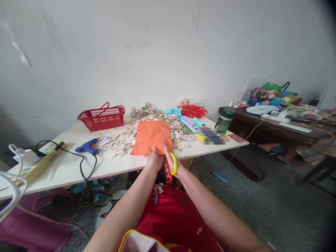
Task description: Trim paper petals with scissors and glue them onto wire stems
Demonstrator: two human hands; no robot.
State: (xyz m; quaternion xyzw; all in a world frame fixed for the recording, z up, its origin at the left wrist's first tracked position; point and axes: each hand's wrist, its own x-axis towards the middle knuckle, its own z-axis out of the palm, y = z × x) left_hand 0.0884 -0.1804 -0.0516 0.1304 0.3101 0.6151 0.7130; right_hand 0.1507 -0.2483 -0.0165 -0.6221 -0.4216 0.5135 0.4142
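A sheet of orange paper (151, 134) extends over the table's front edge, its far part above a heap of pale scraps (126, 140). Its near edge is pinched by my left hand (154, 160), thumb on top and fingers underneath. My right hand (171, 164) is closed on scissors (173, 164) with one yellow and one red handle loop. The blades point away from me at the sheet's near right corner; whether they are parted is hard to make out.
On the table (115, 171) are a red basket (105, 117), a blue glue gun (88, 146), a power strip (42, 162), purple paper strips (189, 124) and a green bottle (225, 120). A dark side table (233, 113) at right bears colourful pieces. A person's bare feet (286, 154) show beneath it.
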